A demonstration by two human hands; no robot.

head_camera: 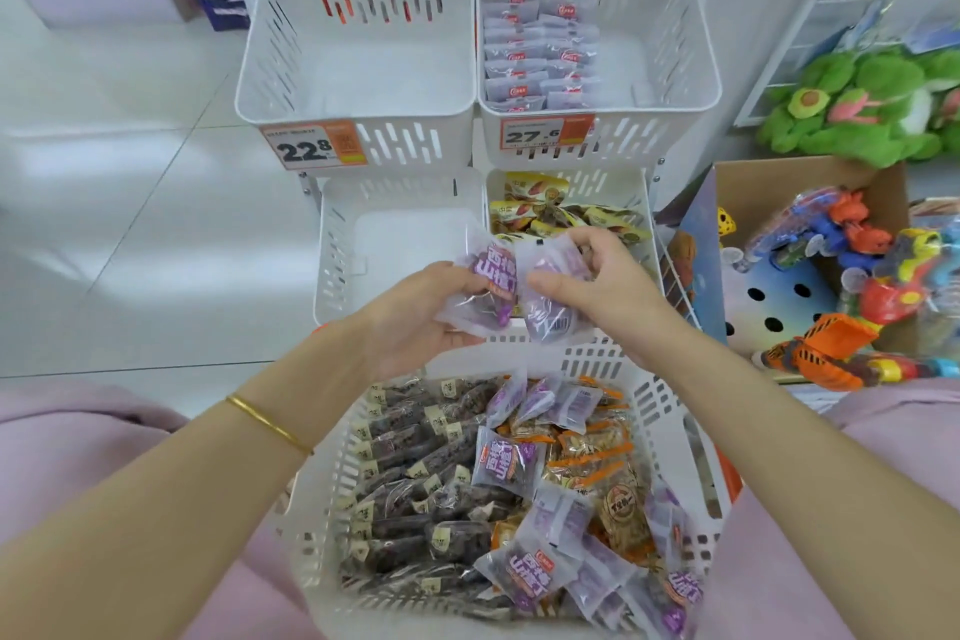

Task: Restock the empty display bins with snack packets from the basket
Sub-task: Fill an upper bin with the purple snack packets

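A white basket (pixel 670 411) on my lap holds dark, orange and purple snack packets (pixel 506 465). My left hand (pixel 415 322) grips a purple packet (pixel 485 286) above the basket's far rim. My right hand (pixel 587 281) pinches a second purple packet (pixel 545 312) beside it. Four white display bins stand ahead. The upper left bin (pixel 358 114) is bare. The upper right bin (pixel 675 68) has rows of purple packets on its left side. The lower left bin (pixel 337 244) is bare. The lower right bin (pixel 623 182) holds yellow packets.
Price tags 22.8 (pixel 311 146) and 27.6 (pixel 545 133) hang on the upper bins. A cardboard box of plastic toys (pixel 852 276) sits to the right, with green plush toys (pixel 857 104) behind it. White tiled floor lies to the left.
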